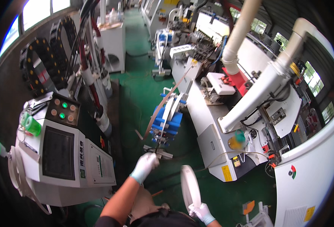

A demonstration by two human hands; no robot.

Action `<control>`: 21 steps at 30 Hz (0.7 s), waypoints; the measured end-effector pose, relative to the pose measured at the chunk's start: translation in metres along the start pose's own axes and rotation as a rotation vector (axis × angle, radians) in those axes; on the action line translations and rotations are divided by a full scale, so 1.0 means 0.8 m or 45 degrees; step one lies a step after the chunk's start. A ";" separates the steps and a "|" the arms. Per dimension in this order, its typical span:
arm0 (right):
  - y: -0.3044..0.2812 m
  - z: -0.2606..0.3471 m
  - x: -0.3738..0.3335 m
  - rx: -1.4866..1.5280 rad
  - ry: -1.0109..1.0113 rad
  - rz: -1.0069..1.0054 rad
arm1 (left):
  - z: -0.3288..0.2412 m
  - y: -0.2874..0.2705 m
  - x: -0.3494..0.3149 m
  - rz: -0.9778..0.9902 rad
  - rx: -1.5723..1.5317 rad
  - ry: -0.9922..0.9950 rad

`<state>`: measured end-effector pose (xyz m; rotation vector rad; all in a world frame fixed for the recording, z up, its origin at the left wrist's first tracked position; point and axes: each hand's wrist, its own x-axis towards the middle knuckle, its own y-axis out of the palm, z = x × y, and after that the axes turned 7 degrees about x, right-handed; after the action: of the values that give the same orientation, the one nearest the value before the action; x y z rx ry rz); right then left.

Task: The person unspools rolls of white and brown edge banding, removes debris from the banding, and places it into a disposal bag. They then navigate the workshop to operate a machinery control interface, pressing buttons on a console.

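Gloved and closed, the left hand (145, 165) has its grip pinched on something small at the lower end of a blue feeder unit (167, 122); what exactly sits between the fingers is too small to tell. That unit stands on the green floor (136, 94) beside the near end of a long white machine (212, 132), and a thin brown strip (167, 99) runs up from it in a slack curve toward the machine's far end.

Also gloved, the right hand (201, 212) has its grip shut on the lower rim of a white disc (190, 186), held edge-on and nearly upright, close to the person's body at the bottom of the view.

Judging by its thin profile, the disc looks light and stiff, probably smooth enough to slip in a glove, so a firm pinch across the rim, or a hold through the centre if it has a hole, seems safest. By its sag, the strip looks flexible and light; it would likely kink if bent sharply and is best taken flat between fingers near its free end.

A control cabinet (61, 155) with a dark screen and lit green buttons stands to the left.
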<state>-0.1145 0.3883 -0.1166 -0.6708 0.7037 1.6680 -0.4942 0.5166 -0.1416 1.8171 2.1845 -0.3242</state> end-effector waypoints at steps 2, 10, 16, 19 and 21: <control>0.020 0.011 0.008 0.097 0.072 -0.252 | -0.019 -0.040 0.083 -0.228 -0.151 0.052; 0.055 0.060 0.016 0.299 -0.016 -0.810 | -0.115 -0.060 0.249 -0.004 0.486 0.193; 0.041 -0.007 0.015 -0.109 -0.124 -0.633 | -0.048 -0.016 0.290 -0.317 0.385 0.149; 0.064 0.008 0.043 0.484 0.289 -0.626 | -0.048 -0.027 0.282 -0.199 0.320 0.123; 0.040 -0.004 0.098 0.506 0.298 -0.514 | -0.070 -0.026 0.275 -0.009 0.117 0.133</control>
<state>-0.1604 0.4307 -0.1739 -0.6724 0.9635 1.0507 -0.5559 0.7345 -0.1668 1.9157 2.2816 -0.3438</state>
